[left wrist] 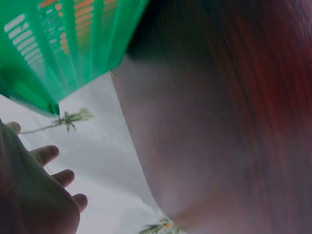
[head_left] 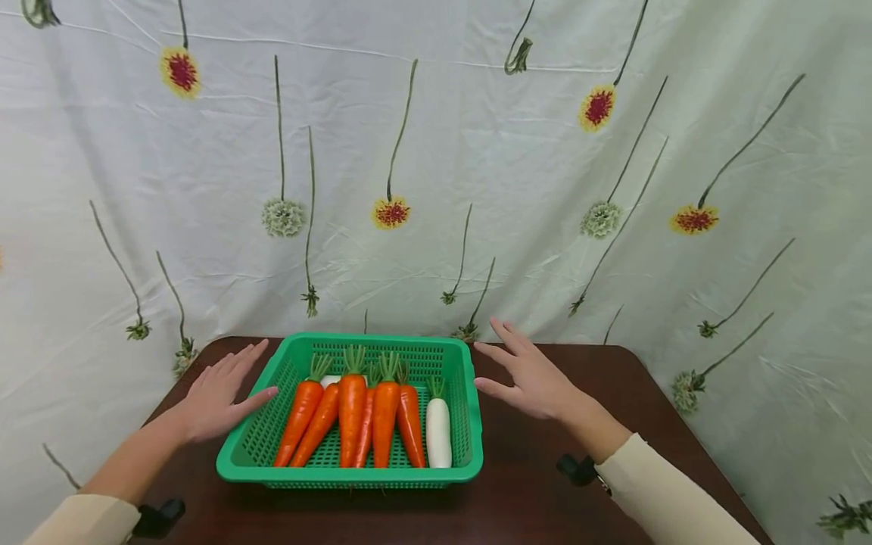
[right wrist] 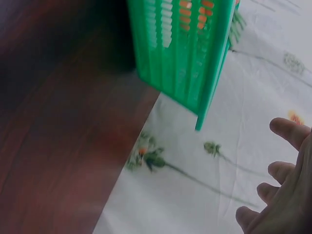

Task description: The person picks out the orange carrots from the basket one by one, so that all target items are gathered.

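A green plastic basket [head_left: 354, 474] with slotted walls stands on the dark table. Inside lie several orange carrots [head_left: 351, 416] with trimmed green tops, side by side. A white radish [head_left: 438, 433] rests at their right, and part of another white piece shows behind the carrots. My left hand [head_left: 221, 393] is spread at the basket's left side, its thumb over the left rim in the head view. Off the right rim, my right hand [head_left: 531, 378] is held up with its fingers apart and nothing in it. Both wrist views show the basket's outer wall [left wrist: 83, 44] beyond the extended fingers.
The dark brown table [head_left: 545, 499] extends to both sides of the basket. Behind it hangs a white cloth [head_left: 436, 151] printed with flowers. A dark wrist device [head_left: 158, 518] is strapped on at the left sleeve, another [head_left: 577, 469] at the right.
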`<act>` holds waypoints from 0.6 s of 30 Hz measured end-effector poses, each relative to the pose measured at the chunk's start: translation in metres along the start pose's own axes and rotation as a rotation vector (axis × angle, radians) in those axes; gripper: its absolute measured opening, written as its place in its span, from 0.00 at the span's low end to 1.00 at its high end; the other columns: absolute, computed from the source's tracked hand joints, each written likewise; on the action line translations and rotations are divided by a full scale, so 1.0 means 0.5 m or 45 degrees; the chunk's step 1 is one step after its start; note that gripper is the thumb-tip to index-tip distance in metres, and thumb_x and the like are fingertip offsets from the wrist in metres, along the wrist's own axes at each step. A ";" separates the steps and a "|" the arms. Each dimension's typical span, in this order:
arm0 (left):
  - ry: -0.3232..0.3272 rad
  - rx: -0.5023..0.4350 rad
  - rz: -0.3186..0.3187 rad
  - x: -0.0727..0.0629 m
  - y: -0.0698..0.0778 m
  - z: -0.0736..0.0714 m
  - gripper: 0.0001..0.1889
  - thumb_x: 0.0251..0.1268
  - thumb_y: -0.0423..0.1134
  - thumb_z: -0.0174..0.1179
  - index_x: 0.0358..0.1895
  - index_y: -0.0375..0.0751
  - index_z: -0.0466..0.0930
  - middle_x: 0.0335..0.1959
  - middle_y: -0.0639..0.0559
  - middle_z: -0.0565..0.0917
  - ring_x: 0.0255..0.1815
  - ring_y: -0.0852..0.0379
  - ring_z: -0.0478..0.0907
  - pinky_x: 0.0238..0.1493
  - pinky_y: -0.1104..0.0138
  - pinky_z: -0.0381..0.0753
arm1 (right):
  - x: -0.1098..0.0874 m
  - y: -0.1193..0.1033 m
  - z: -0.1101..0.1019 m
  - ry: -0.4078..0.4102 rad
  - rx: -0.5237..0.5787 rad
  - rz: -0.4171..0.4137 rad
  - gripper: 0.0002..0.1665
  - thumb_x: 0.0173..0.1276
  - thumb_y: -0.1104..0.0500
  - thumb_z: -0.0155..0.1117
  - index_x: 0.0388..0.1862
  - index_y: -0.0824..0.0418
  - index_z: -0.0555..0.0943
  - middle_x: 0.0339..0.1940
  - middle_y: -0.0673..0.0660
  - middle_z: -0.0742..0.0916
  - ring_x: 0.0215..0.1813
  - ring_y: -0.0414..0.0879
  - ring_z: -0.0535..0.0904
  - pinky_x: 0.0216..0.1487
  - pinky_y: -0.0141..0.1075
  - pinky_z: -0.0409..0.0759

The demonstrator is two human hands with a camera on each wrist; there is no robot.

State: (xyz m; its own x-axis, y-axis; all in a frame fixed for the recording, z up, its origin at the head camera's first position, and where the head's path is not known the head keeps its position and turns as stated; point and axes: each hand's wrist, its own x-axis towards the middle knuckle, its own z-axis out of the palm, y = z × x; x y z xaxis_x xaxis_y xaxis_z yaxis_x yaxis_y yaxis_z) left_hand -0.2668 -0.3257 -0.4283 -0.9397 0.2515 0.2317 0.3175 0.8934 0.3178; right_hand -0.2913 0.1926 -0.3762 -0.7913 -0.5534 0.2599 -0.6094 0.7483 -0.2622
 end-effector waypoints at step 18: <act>-0.073 -0.464 -0.222 -0.021 0.030 0.008 0.46 0.78 0.56 0.54 0.83 0.33 0.41 0.69 0.22 0.69 0.66 0.24 0.70 0.55 0.34 0.79 | 0.046 -0.092 0.054 -0.075 0.581 0.076 0.35 0.79 0.39 0.55 0.79 0.49 0.69 0.87 0.48 0.54 0.86 0.54 0.51 0.76 0.61 0.67</act>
State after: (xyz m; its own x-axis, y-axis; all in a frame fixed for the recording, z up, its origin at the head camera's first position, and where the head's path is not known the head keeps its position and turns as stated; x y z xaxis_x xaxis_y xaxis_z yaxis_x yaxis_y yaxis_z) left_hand -0.2526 -0.3135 -0.4296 -0.9858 0.1373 0.0967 0.1669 0.7366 0.6554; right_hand -0.2829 0.1355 -0.3832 -0.8190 -0.5440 0.1825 -0.5119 0.5492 -0.6605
